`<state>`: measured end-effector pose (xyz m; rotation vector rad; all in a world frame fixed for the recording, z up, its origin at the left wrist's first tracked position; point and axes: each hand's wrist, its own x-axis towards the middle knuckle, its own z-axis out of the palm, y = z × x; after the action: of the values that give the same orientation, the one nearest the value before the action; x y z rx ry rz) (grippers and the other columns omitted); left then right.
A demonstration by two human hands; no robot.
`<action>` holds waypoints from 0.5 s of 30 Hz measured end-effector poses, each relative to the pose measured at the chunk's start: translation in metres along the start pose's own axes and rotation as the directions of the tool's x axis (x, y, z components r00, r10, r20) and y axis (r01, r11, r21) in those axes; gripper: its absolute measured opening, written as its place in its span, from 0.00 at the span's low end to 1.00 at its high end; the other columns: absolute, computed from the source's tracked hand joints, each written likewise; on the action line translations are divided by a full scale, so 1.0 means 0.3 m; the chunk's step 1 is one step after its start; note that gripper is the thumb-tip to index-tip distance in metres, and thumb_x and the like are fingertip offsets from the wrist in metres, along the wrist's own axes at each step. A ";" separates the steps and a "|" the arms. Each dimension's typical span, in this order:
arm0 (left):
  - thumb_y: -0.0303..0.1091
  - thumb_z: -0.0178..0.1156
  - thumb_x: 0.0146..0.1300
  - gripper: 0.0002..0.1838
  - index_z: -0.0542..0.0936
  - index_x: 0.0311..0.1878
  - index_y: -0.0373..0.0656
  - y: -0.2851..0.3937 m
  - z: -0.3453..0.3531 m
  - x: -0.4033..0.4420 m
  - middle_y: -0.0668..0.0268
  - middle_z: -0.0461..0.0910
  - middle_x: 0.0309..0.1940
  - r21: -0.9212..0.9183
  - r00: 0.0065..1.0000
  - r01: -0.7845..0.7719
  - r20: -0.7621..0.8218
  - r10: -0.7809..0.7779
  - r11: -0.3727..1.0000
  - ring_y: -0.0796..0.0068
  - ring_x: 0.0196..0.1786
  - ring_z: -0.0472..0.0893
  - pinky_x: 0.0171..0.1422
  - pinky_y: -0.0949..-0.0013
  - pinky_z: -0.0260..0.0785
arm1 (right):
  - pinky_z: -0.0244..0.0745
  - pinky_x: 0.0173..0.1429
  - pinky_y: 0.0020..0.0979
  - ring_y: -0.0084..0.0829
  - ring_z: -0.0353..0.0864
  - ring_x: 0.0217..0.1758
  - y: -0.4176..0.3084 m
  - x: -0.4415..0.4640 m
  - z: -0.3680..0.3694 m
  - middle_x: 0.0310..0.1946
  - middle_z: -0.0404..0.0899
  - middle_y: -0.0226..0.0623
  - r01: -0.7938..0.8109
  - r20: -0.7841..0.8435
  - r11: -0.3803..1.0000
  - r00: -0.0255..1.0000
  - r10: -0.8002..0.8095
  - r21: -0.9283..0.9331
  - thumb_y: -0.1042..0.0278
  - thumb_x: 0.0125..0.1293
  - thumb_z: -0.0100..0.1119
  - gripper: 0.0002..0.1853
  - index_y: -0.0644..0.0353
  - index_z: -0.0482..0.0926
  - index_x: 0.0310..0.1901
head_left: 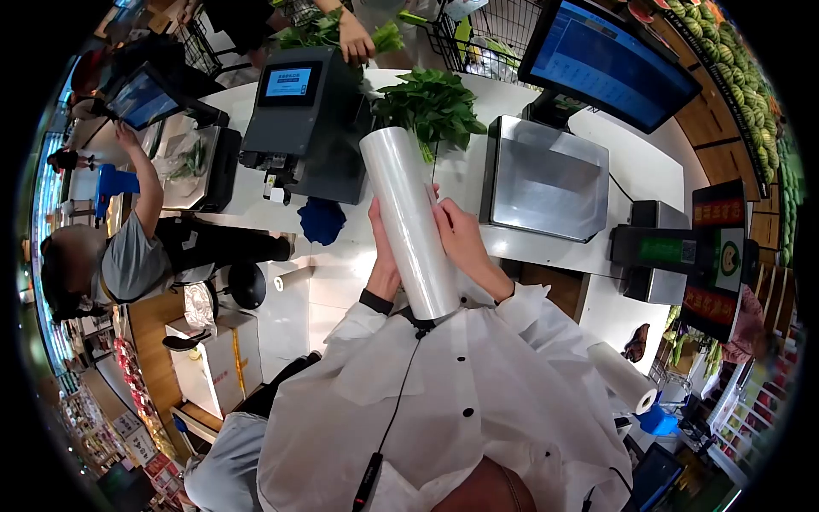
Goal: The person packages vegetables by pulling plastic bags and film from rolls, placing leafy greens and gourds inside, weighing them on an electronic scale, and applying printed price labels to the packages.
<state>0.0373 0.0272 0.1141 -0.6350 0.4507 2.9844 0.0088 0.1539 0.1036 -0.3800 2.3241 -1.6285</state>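
A thick roll of clear plastic bags (411, 226) stands tilted in front of my chest, held between both hands. My left hand (384, 247) is wrapped against its left side, with some fingers hidden behind it. On the right side, my right hand (461, 239) presses the roll with bent fingers. Just beyond the roll's far end lies a bunch of leafy greens (435, 107) on the white counter (503, 94). A grey label printer (311, 128) with a small lit screen is left of the greens, and a steel weighing plate (550, 179) is to their right.
Another person's hand (356, 38) reaches over greens behind the printer. At the left, a person in grey (136, 256) touches a second scale's screen (145, 98). A monitor (606, 60) stands at the back right. Another bag roll (623, 375) is at the lower right.
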 end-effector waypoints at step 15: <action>0.71 0.44 0.61 0.45 0.65 0.66 0.39 0.052 -0.176 0.019 0.55 0.71 0.58 0.084 0.984 0.139 0.101 -0.147 0.987 0.63 0.57 0.76 0.59 0.60 0.73 | 0.70 0.30 0.40 0.48 0.79 0.24 0.039 0.015 0.091 0.21 0.77 0.51 -0.077 -0.099 0.996 0.992 0.080 0.033 0.64 0.71 0.47 0.12 0.67 0.71 0.37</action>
<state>0.0508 -0.0032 0.0697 -0.4766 0.4871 2.8333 0.0141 0.1323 0.0833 -0.2024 2.3525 -1.6775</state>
